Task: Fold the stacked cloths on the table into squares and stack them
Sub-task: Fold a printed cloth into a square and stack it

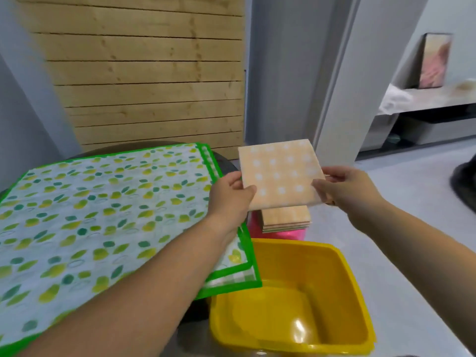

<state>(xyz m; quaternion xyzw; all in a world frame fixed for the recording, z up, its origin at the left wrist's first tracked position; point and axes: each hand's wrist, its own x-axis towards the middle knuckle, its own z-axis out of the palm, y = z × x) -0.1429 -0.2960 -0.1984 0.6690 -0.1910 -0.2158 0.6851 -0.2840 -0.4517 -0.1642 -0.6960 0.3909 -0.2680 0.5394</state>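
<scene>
Both hands hold one folded orange cloth above a small pile of folded ones.

The left hand [229,194] pinches the near-left corner of the folded cloth [280,173], thumb on top, and the right hand [345,191] pinches its right edge the same way, so the square is held flat and tilted slightly in the air. It is pale orange with rows of white dots, its edges neatly aligned. Directly under it lies a stack of folded cloths [286,219], the top one pale orange too, with thin coloured edges showing below, sitting on a pink stand [257,228]. To the left, unfolded green-bordered cloths [103,202] with a leaf print lie spread in layers over the dark round tabletop [225,161], a checked one peeking out underneath. Nearest the camera stands a yellow plastic basin [334,284].
</scene>
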